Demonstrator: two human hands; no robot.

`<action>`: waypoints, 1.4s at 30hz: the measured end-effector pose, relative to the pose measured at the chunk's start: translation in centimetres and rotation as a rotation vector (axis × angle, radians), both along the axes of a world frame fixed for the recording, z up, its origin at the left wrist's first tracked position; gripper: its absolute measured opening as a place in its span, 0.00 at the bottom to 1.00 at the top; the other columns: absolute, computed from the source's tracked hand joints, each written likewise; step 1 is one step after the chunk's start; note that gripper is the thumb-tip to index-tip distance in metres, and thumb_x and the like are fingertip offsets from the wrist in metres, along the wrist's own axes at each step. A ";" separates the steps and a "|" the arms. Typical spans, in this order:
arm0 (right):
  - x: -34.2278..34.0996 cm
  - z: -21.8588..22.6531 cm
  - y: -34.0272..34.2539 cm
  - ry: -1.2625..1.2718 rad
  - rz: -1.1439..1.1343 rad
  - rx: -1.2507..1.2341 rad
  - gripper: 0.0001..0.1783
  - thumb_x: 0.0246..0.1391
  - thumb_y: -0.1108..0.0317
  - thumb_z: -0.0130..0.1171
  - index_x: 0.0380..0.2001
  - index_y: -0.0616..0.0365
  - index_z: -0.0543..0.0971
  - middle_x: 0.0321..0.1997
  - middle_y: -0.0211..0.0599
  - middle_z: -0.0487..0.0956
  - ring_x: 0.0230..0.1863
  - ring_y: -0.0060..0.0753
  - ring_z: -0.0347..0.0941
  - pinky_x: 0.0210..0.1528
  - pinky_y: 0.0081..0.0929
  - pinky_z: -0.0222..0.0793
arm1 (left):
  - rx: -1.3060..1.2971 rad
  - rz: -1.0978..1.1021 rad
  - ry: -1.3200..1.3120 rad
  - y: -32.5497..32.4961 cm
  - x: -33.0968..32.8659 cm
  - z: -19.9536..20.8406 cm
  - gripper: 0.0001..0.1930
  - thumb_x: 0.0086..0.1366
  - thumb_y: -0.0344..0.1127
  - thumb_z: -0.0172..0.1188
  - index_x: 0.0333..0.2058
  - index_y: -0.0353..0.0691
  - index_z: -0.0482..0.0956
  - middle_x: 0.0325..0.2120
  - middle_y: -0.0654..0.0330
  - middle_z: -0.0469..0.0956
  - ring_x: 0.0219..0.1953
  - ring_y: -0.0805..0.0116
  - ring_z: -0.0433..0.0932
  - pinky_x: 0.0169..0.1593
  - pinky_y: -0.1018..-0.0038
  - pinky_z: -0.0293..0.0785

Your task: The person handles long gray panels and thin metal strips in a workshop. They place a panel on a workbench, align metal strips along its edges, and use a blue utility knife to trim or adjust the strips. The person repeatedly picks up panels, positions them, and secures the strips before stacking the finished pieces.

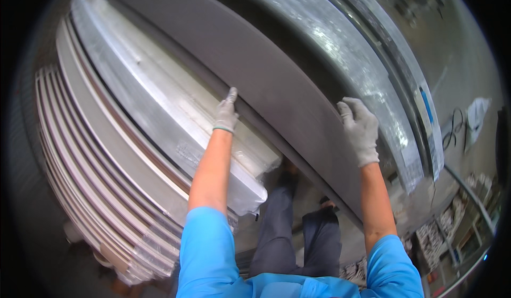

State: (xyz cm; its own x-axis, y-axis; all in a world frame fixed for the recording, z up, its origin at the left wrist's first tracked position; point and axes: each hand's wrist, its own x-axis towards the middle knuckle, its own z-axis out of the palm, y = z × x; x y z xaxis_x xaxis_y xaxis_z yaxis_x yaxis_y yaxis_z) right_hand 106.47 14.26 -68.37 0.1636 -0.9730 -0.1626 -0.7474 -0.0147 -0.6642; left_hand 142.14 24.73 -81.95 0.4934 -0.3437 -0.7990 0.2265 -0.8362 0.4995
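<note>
A long, flat dark grey-brown panel (277, 85) runs diagonally in front of me, from the upper left down toward my legs. At its left edge, my left hand (227, 112) in a light grey glove is closed on the rim; one digit lies along the panel's edge and the other fingers are largely hidden. My right hand (360, 131), gloved the same way, is on the opposite edge with its fingers curled around it. The panel's surface between my hands is plain.
Left of the panel, several long film-wrapped pieces (154, 101) stand side by side, beyond them a stack of slim striped profiles (101, 191). Farther right are plastic-wrapped lengths (351, 58). A black cable (452, 130) and white plastic (477, 118) lie on the floor; metal rails (468, 191) stand at lower right.
</note>
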 end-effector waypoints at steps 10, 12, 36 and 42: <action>-29.0 -5.0 25.0 -0.004 -1.057 0.667 0.23 0.62 0.51 0.63 0.52 0.57 0.81 0.45 0.41 0.85 0.44 0.34 0.81 0.52 0.29 0.74 | 0.029 0.176 0.365 8.0 -11.2 1.1 0.45 0.61 0.61 0.68 0.67 0.40 0.60 0.60 0.53 0.67 0.57 0.59 0.70 0.62 0.58 0.70; -34.5 -5.1 30.5 0.238 -1.196 0.616 0.28 0.61 0.49 0.63 0.56 0.59 0.78 0.50 0.44 0.83 0.51 0.38 0.80 0.57 0.31 0.72 | 0.090 0.190 0.348 8.5 -13.7 1.1 0.41 0.59 0.63 0.69 0.61 0.40 0.68 0.52 0.57 0.74 0.46 0.66 0.75 0.58 0.60 0.73; -64.2 -13.7 50.9 -0.475 -1.747 0.643 0.53 0.59 0.27 0.51 0.70 0.62 0.62 0.73 0.42 0.64 0.71 0.43 0.62 0.70 0.40 0.60 | -0.055 0.369 0.182 7.3 -20.0 0.6 0.39 0.65 0.58 0.63 0.67 0.44 0.63 0.67 0.55 0.64 0.68 0.51 0.62 0.70 0.46 0.60; -56.2 -13.0 46.8 -0.365 -1.467 0.635 0.44 0.64 0.35 0.53 0.64 0.67 0.69 0.62 0.41 0.74 0.61 0.36 0.71 0.64 0.34 0.66 | -0.099 0.280 -0.006 3.2 -15.6 0.8 0.36 0.67 0.58 0.61 0.66 0.45 0.64 0.66 0.56 0.65 0.65 0.54 0.66 0.69 0.53 0.64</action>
State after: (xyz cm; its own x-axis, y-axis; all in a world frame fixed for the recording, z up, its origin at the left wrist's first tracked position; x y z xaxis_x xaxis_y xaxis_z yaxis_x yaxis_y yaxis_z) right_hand 50.31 61.07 -81.42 -0.6676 -0.1174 -0.7352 0.3135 0.8514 -0.4206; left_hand 126.54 27.94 -81.14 0.5848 -0.2695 -0.7651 0.4379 -0.6891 0.5775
